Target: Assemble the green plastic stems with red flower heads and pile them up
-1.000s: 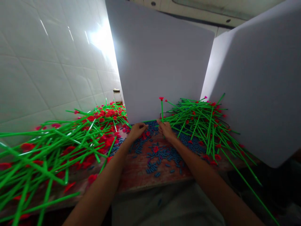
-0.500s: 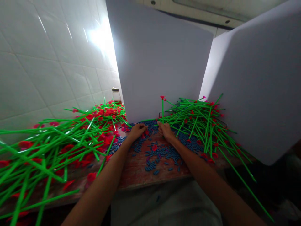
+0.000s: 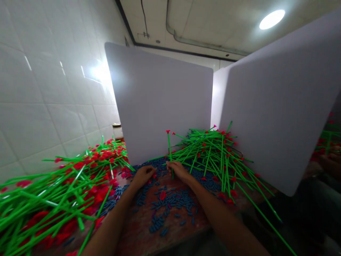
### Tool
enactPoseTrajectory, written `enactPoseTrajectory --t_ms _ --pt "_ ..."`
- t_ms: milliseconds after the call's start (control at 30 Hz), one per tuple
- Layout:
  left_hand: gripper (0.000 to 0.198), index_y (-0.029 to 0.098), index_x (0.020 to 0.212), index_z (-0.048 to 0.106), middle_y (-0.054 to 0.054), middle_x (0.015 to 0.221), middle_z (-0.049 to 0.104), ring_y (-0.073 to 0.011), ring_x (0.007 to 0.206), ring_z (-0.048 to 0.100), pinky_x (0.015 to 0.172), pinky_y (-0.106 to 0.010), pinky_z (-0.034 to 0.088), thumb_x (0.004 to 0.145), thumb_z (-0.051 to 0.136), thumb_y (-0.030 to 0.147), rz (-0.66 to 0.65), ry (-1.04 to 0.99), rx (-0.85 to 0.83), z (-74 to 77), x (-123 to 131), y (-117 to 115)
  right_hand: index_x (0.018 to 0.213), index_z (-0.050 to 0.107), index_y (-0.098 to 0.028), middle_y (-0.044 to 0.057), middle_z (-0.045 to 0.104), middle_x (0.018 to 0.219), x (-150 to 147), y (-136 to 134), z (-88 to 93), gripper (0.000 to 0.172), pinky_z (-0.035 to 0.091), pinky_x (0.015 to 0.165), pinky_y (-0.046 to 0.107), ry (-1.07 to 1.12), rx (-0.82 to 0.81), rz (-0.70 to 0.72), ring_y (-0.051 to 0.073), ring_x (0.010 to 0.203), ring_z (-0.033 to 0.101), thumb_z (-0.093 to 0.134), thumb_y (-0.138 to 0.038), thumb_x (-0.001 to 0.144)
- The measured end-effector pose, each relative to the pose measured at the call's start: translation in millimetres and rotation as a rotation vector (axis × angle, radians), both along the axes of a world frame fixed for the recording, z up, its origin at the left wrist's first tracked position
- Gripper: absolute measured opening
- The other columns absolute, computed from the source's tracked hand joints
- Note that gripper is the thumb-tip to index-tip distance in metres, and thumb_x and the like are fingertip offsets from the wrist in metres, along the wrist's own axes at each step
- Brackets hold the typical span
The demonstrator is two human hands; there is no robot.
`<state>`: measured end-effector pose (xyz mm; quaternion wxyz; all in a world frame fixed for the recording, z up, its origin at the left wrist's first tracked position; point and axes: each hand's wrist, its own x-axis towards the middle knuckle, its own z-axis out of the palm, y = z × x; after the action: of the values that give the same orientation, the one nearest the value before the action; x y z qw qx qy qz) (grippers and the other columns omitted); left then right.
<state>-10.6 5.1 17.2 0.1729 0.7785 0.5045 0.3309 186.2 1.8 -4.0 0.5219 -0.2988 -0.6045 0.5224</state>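
We judge the work unfinished: our right hand pinches one green stick nearly upright above the bench, its red cup already on top, many blue cylinders lie loose, and we cannot tell whether our left hand holds anything.

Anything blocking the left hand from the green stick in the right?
Nothing visible stands between the left hand and the green stick in the right hand; small blue pieces lie on the table in that gap.

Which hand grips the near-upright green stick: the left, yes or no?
No, the green stick is in the right hand, and the left hand is apart from it.
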Motion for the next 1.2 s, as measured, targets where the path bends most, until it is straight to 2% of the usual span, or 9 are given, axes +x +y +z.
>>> enactPoseTrajectory --t_ms 133,233,400,467,600,800,967,1100,1200 --pt "0.046 0.017 0.064 0.058 0.001 0.054 0.055 -0.0147 0.050 0.051 0.050 -0.023 0.035 0.072 0.045 0.061 -0.008 -0.013 -0.030 -0.5 -0.2 -0.5 0.072 0.055 -0.016 -0.007 0.042 0.050 1.4 -2.3 0.7 0.047 0.030 0.040 0.019 -0.105 0.015 0.046 0.007 0.040 0.038 0.054 -0.063 0.074" --pt "0.045 0.017 0.064 0.058 0.000 0.055 0.056 -0.0150 0.053 0.052 0.052 -0.023 0.036 0.072 0.046 0.060 -0.015 -0.008 -0.016 -1.8 -1.2 0.3 0.074 0.057 -0.016 -0.009 0.036 0.046 7.1 -10.0 20.2 0.045 0.028 0.037 0.018 -0.116 0.030 0.156 0.006 0.037 0.031 0.058 -0.061 0.073" --pt "0.048 0.017 0.065 0.058 0.001 0.056 0.056 -0.0144 0.053 0.050 0.051 -0.022 0.035 0.072 0.045 0.063 -0.023 -0.006 -0.027 -4.5 -2.9 0.9 0.098 0.053 -0.022 -0.005 0.054 0.062 29.8 -19.8 57.1 0.046 0.045 0.052 0.023 0.419 -0.012 0.026 0.010 0.049 0.051 0.055 -0.063 0.075" --pt "0.050 0.017 0.065 0.058 0.001 0.055 0.054 -0.0138 0.053 0.049 0.051 -0.022 0.035 0.073 0.044 0.064 -0.032 -0.006 -0.032 -3.7 -2.4 -0.8 0.104 0.052 -0.023 -0.001 0.060 0.072 38.6 -19.7 59.1 0.049 0.049 0.056 0.026 0.439 -0.083 0.009 0.012 0.056 0.057 0.050 -0.065 0.078" --pt "0.052 0.016 0.070 0.060 0.000 0.061 0.057 -0.0151 0.061 0.051 0.058 -0.024 0.038 0.078 0.038 0.063 -0.002 -0.019 0.032 0.5 -0.8 -5.4 0.099 0.055 -0.020 0.000 0.059 0.067 47.3 -14.9 48.7 0.049 0.046 0.048 0.024 0.304 -0.158 -0.066 0.012 0.051 0.055 0.048 -0.065 0.079" --pt "0.045 0.014 0.079 0.063 -0.003 0.072 0.063 -0.0167 0.069 0.055 0.064 -0.026 0.040 0.082 0.040 0.053 0.054 0.048 0.130 1.4 -11.5 -6.2 0.086 0.061 -0.017 -0.002 0.055 0.057 45.8 -9.6 36.6 0.043 0.038 0.044 0.020 0.199 -0.110 -0.112 0.009 0.045 0.049 0.058 -0.058 0.073" --pt "0.037 0.014 0.082 0.067 -0.007 0.080 0.066 -0.0186 0.075 0.058 0.068 -0.027 0.042 0.078 0.051 0.047 0.090 0.149 0.201 2.8 -21.9 -8.5 0.072 0.060 -0.015 -0.005 0.050 0.050 30.5 -4.6 18.1 0.031 0.029 0.041 0.020 -0.029 0.027 -0.125 0.008 0.040 0.041 0.062 -0.045 0.069" --pt "0.039 0.017 0.083 0.068 -0.005 0.078 0.067 -0.0172 0.072 0.058 0.063 -0.024 0.040 0.077 0.053 0.052 0.022 0.204 0.141 3.0 -15.1 -14.0 0.072 0.060 -0.015 -0.003 0.054 0.056 15.5 -1.8 3.0 0.019 0.034 0.050 0.021 -0.189 0.179 -0.099 0.010 0.050 0.047 0.061 -0.034 0.071" --pt "0.033 0.019 0.082 0.069 -0.003 0.074 0.066 -0.0158 0.068 0.057 0.060 -0.023 0.038 0.073 0.059 0.049 -0.009 0.275 0.087 1.5 -6.7 -16.4 0.076 0.061 -0.015 -0.001 0.057 0.066 14.3 -2.6 -1.9 0.011 0.035 0.057 0.021 -0.359 0.324 -0.182 0.011 0.060 0.050 0.058 -0.026 0.075"
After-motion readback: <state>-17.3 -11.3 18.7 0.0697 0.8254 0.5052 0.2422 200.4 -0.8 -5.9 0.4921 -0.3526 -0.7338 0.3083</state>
